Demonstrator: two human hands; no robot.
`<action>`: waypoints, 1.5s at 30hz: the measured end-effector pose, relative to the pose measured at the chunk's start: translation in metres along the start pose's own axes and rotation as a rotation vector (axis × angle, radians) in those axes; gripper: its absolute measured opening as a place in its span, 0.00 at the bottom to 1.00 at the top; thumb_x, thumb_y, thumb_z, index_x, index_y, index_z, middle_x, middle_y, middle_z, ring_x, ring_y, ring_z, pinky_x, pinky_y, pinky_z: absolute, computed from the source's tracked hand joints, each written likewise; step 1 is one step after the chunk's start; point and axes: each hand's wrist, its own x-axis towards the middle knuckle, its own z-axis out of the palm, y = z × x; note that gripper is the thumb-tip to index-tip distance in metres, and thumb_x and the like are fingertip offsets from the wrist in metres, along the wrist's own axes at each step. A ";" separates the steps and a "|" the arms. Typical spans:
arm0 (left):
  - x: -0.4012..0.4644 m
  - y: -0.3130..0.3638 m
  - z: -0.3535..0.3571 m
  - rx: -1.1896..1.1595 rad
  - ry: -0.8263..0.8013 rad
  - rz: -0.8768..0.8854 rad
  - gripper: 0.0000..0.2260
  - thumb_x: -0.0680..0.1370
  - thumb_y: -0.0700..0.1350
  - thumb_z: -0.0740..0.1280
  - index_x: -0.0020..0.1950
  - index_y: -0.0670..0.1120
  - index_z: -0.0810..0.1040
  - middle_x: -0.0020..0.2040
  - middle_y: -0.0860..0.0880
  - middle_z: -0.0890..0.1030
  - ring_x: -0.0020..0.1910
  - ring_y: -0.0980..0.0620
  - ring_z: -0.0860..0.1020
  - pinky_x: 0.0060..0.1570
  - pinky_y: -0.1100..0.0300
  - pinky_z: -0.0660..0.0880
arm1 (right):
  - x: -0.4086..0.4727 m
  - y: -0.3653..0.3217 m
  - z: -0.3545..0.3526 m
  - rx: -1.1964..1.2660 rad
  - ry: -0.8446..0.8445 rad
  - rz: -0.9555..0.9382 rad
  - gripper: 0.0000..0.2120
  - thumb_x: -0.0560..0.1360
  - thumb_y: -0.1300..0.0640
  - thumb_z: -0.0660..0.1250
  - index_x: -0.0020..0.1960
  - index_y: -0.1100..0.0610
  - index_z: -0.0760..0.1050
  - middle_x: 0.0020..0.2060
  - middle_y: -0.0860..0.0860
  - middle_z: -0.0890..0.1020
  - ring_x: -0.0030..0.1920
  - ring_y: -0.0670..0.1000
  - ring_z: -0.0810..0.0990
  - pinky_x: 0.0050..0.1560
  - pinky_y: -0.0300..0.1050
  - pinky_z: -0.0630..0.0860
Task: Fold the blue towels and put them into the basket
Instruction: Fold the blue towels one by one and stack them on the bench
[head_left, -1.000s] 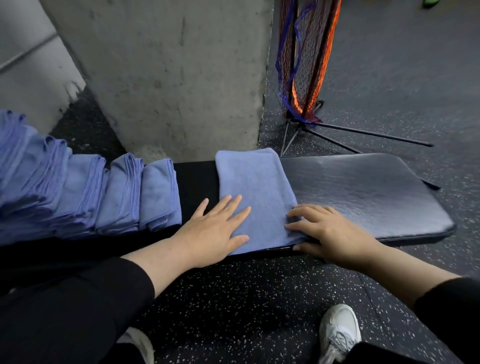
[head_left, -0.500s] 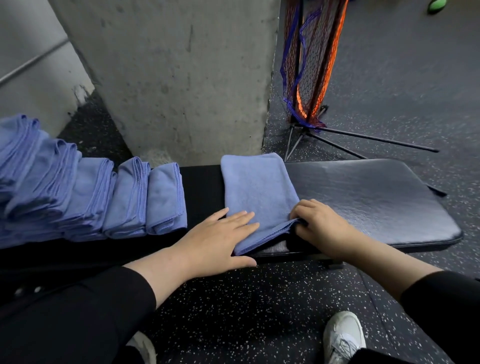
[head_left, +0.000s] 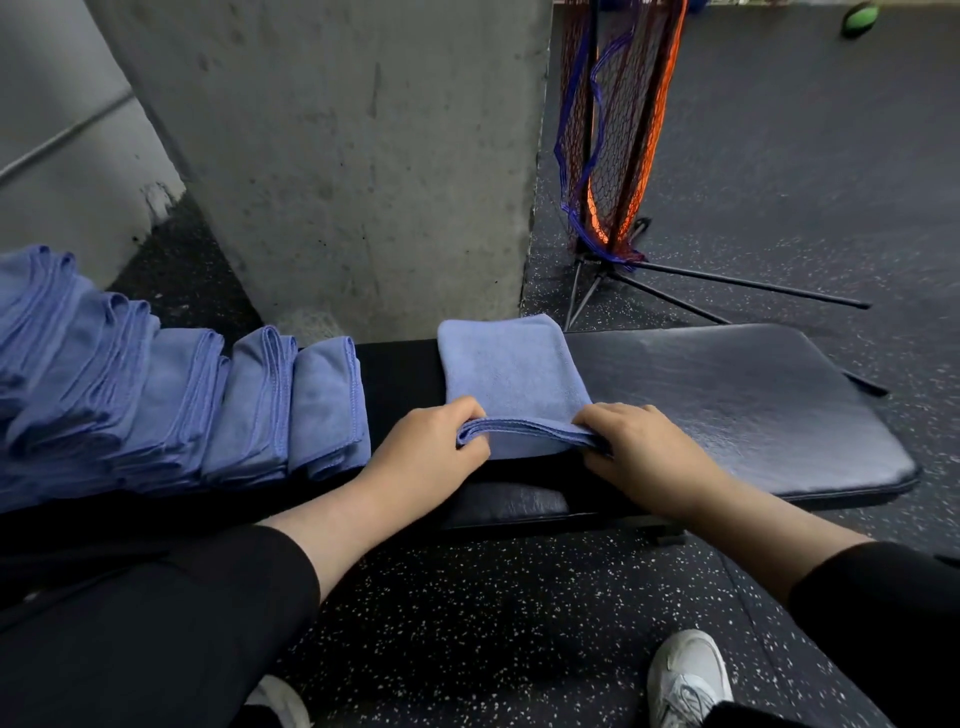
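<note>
Two hands work one blue towel (head_left: 506, 374), which lies folded into a narrow strip in the middle of the black padded table (head_left: 727, 400), its long side running from near to far. The left hand (head_left: 423, 449) pinches the near left corner of the stacked layers, thumb under and fingers curled over the top, and the right hand (head_left: 631, 449) has the same sort of grip on the near right corner. Holding both corners at once keeps the layers lined up and the near edge straight, so it can probably be carried over toward the far edge for another fold. To the left on the same table a row of folded towels (head_left: 208, 395) leans one against the next, kept aside so the working spot stays free. No basket shows in this view, so none of them seems to have gone in yet. Behind the table stand a concrete pillar (head_left: 337, 156) and a folded net (head_left: 613, 130) on a stand.
</note>
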 end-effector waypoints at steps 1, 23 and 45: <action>0.000 0.000 -0.001 0.003 -0.002 -0.006 0.05 0.77 0.46 0.65 0.42 0.53 0.74 0.33 0.53 0.76 0.34 0.53 0.73 0.37 0.52 0.70 | 0.000 -0.001 -0.003 0.016 -0.016 0.014 0.07 0.74 0.52 0.65 0.51 0.51 0.74 0.48 0.44 0.80 0.52 0.52 0.78 0.52 0.52 0.73; 0.041 0.006 -0.027 -0.040 -0.030 -0.271 0.06 0.80 0.44 0.58 0.51 0.46 0.74 0.43 0.48 0.79 0.38 0.50 0.73 0.37 0.56 0.67 | 0.045 -0.004 -0.027 0.233 -0.086 0.353 0.07 0.80 0.53 0.62 0.45 0.53 0.75 0.42 0.52 0.81 0.47 0.56 0.79 0.39 0.45 0.66; 0.039 -0.017 0.023 0.603 -0.274 0.210 0.29 0.85 0.60 0.47 0.83 0.50 0.47 0.83 0.54 0.42 0.81 0.55 0.39 0.79 0.49 0.41 | 0.034 -0.004 0.034 -0.060 -0.198 0.084 0.40 0.74 0.29 0.34 0.81 0.44 0.47 0.80 0.40 0.44 0.80 0.43 0.42 0.79 0.56 0.46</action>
